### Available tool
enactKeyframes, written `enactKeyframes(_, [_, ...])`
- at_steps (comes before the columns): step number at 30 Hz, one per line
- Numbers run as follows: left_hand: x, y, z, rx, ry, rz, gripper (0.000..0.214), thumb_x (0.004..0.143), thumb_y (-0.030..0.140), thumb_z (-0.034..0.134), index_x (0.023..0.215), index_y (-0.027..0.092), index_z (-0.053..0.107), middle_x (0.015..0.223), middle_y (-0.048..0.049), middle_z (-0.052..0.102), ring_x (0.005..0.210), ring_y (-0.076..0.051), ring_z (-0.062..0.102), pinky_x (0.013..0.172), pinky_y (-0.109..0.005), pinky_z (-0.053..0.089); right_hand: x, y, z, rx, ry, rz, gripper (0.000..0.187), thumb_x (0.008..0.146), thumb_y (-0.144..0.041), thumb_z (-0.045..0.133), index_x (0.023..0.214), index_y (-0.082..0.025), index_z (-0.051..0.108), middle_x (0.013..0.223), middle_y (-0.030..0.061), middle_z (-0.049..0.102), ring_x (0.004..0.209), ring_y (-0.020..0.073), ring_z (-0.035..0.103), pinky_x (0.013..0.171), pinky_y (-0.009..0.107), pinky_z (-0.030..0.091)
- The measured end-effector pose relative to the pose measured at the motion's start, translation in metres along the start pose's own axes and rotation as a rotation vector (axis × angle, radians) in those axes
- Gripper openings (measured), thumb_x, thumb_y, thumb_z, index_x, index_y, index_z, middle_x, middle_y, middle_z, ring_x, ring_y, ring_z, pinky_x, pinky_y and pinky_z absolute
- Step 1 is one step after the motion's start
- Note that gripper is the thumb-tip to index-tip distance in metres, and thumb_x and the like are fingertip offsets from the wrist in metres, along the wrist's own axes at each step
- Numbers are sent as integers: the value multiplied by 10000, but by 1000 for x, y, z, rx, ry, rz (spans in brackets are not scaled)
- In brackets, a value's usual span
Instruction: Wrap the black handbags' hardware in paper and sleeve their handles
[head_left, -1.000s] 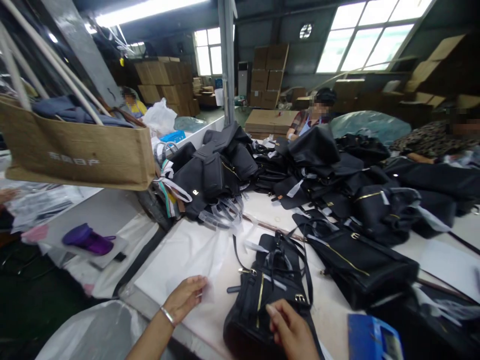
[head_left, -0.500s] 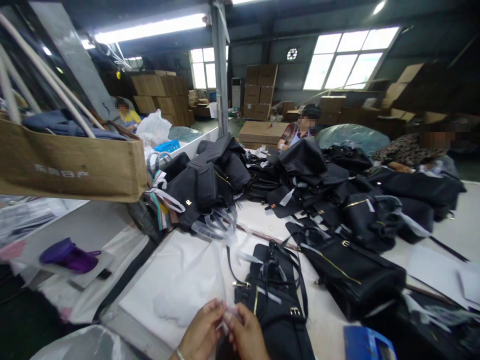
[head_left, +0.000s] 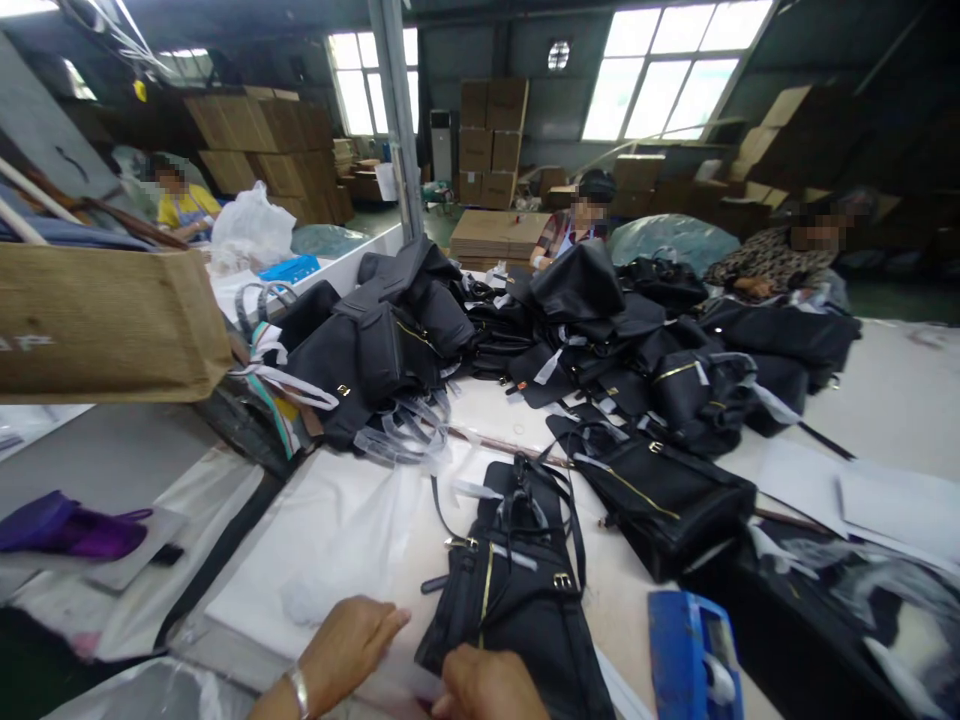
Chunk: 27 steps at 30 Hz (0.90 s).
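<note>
Black bags (head_left: 382, 350) heap up on the white table (head_left: 487, 405). One gold-zipped bag (head_left: 529, 615) lies in front. The left hand (head_left: 349, 640) has just moved away from the right hand (head_left: 491, 685), which curls at that bag's near end, so they seem to work apart now. I cannot tell if their fingers grip anything.

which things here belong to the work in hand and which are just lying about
Likely part of the work:
front black backpack, with the right hand at its lower end and the left hand beside it
piled black bags

Probably just lying about:
purple item
tan bag
</note>
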<state>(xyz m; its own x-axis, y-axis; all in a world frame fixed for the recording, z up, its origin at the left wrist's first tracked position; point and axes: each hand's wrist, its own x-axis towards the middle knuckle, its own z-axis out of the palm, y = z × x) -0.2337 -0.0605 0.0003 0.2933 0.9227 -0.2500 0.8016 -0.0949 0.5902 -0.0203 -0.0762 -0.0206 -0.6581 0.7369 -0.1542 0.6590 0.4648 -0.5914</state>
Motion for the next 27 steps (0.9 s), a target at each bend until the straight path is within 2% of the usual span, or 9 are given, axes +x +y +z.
enactKeyframes(3, [-19, -12, 4, -220, -155, -247, 615, 895, 583, 246, 585, 187, 601, 467, -21, 599, 503, -196, 601, 544, -258, 402, -8, 8, -30, 355, 94, 142, 76, 765, -170, 591, 692, -190, 597, 699, -21, 658, 640, 127, 595, 545, 195, 322])
enactKeyframes(5, [-22, -12, 0, -418, -283, -347, 641, 871, 634, 222, 653, 179, 617, 461, -7, 596, 441, -195, 591, 447, -246, 345, -5, 14, -37, 587, 151, 242, 92, 772, -186, 579, 680, -182, 578, 664, -33, 611, 633, 114, 556, 562, 188, 329])
enactKeyframes(6, [-20, -10, -4, -469, -306, -361, 635, 863, 644, 233, 679, 177, 622, 484, -5, 607, 443, -195, 590, 438, -245, 335, -1, 18, -36, 698, 172, 293, 98, 770, -197, 578, 675, -176, 568, 638, -38, 581, 610, 109, 531, 552, 187, 325])
enactKeyframes(9, [-3, 2, -15, -444, -183, -262, 535, 865, 599, 334, 685, 187, 625, 631, -14, 655, 604, -198, 600, 564, -250, 390, 10, 27, -30, 952, 222, 408, 136, 775, -253, 570, 676, -165, 543, 571, -53, 499, 528, 95, 454, 504, 187, 302])
enactKeyframes(12, [19, 20, -16, -513, -111, -149, 376, 866, 505, 436, 838, 202, 657, 843, -19, 684, 819, -203, 588, 740, -259, 408, 12, 31, -32, 944, 277, 419, 205, 796, -311, 568, 659, -161, 541, 569, -46, 511, 532, 97, 456, 517, 192, 307])
enactKeyframes(15, [38, 37, -3, -770, -196, -118, 316, 787, 403, 607, 1021, 190, 619, 925, -17, 669, 855, -184, 579, 744, -246, 409, 9, 31, -40, 830, 298, 391, 245, 810, -334, 575, 638, -164, 536, 577, -45, 526, 554, 100, 474, 540, 193, 311])
enactKeyframes(19, [52, 47, 18, -964, -282, -143, 209, 667, 270, 720, 791, 148, 603, 664, 41, 594, 614, -116, 508, 562, -204, 337, 8, 31, -45, 722, 316, 382, 289, 826, -378, 567, 633, -166, 525, 565, -58, 469, 553, 93, 442, 519, 189, 276])
enactKeyframes(23, [56, 44, 25, -932, -235, -167, 146, 686, 258, 689, 711, 133, 618, 607, 28, 601, 585, -119, 509, 576, -220, 351, 10, 36, -37, 723, 283, 355, 334, 880, -381, 481, 630, -166, 536, 547, -54, 473, 534, 93, 447, 516, 192, 283])
enactKeyframes(27, [54, 39, 27, -871, -204, -199, 216, 724, 328, 655, 644, 131, 618, 597, -9, 643, 604, -152, 558, 621, -248, 386, 11, 36, -30, 922, 299, 390, 251, 848, -365, 530, 688, -173, 540, 565, -60, 488, 521, 91, 453, 506, 186, 315])
